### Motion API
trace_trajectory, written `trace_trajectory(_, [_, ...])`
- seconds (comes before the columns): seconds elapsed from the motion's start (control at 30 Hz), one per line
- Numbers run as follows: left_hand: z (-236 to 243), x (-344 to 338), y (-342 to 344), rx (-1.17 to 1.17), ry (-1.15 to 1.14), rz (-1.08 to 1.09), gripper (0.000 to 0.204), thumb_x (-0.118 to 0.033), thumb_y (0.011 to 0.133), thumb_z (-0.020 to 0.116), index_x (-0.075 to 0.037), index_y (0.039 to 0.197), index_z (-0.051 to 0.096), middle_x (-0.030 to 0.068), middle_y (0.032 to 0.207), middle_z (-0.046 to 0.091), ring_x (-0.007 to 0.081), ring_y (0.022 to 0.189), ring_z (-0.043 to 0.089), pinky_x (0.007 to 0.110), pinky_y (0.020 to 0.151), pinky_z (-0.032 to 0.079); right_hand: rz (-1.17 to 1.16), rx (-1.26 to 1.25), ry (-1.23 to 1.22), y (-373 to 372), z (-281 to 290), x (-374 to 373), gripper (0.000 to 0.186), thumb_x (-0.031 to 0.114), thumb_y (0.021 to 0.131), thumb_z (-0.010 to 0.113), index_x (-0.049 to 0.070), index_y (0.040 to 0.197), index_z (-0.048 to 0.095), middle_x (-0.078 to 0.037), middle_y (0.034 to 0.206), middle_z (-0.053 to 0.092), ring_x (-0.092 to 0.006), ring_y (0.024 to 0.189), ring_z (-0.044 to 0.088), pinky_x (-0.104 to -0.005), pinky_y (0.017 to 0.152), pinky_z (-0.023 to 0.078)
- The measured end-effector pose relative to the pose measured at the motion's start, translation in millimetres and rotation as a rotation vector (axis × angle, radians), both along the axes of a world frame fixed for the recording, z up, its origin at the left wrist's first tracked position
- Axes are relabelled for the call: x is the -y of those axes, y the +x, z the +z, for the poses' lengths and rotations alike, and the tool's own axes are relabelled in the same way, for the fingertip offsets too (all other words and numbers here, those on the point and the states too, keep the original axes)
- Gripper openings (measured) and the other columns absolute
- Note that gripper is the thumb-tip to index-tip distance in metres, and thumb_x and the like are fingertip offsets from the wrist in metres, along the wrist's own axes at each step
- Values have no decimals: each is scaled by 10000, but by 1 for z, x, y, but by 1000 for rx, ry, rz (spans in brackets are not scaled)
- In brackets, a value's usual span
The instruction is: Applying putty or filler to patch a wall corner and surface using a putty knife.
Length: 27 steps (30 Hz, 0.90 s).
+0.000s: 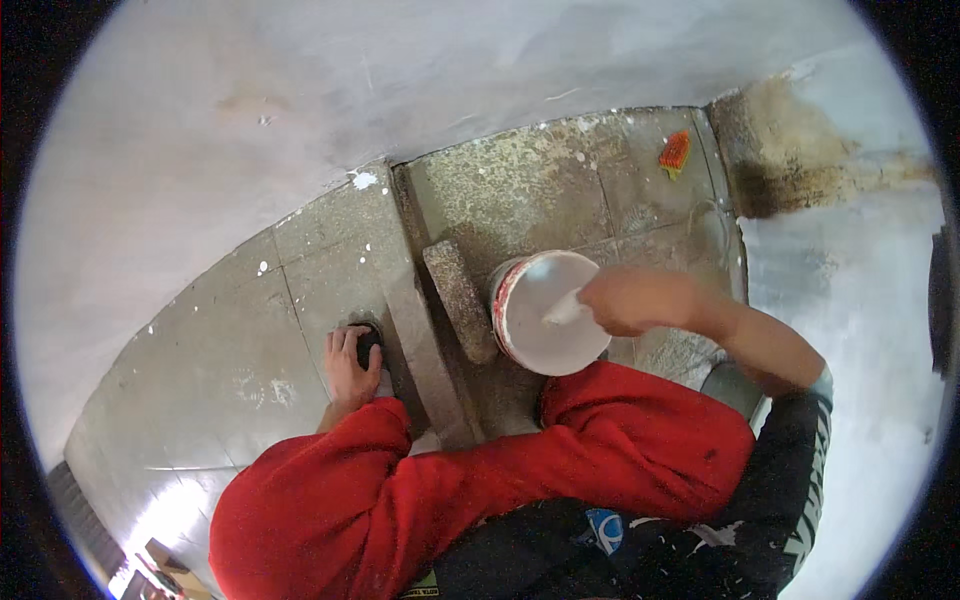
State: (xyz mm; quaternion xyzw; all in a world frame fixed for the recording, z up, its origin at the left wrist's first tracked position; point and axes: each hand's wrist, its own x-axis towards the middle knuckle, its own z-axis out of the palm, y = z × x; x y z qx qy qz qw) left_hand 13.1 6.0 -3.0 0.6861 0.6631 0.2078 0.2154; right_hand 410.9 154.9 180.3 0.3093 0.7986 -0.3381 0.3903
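Observation:
Over a white bucket (510,355) with reddish marks on its outer side, my right hand (635,298) is closed around a pale, paint-coated tool (568,308). The tool's lower end hangs inside the bucket's mouth, above whitish contents; its exact kind is not clear. Low at the left, my left hand (349,372) rests with fingers spread against a dark rounded thing (369,343), possibly the toe of a black shoe. My red-clothed legs (480,470) are bent beneath me, next to the bucket.
A rough, stained block (460,300) lies against the bucket's left. Beside it runs a raised ledge (425,350) across the tiled floor (240,330). An orange-and-yellow brush head (675,153) lies in the far right corner, near the stained wall (790,150). White splashes dot the floor.

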Motion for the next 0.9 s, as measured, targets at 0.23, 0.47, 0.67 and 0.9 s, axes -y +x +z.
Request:
trace_trajectory(0.23, [-5,2,-3,-13,4,-33,316,-112,794,661,-48,1097,598,167,1083,596,377,1052,526,467,939,424,-232,-297,454,-11,-116,58,156,93,776,598,-9,828,705,-243,824,680,-390,812,685,-480,763,542])
trace_trajectory(0.47, [-15,9,-8,-9,53,-20,309,-176,825,634,-19,1087,591,225,1073,574,438,1075,493,516,976,385,-214,-350,471,-20,-174,60,154,128,720,629,38,756,749,-196,773,698,-351,744,694,-455,631,566])
trace_trajectory(0.67, [-14,0,11,48,13,-38,287,-169,777,648,-30,1022,598,195,989,561,407,1003,499,511,950,373,-31,-145,442,1,-228,71,134,147,691,688,91,780,770,-175,793,711,-328,748,701,-453,616,568])
trace_trajectory(0.9, [-11,3,5,-36,48,-35,293,-167,743,653,-43,1003,599,184,977,561,400,997,503,501,931,383,232,-163,231,-14,-176,49,197,152,655,704,96,829,777,-110,865,733,-305,800,701,-460,681,563])
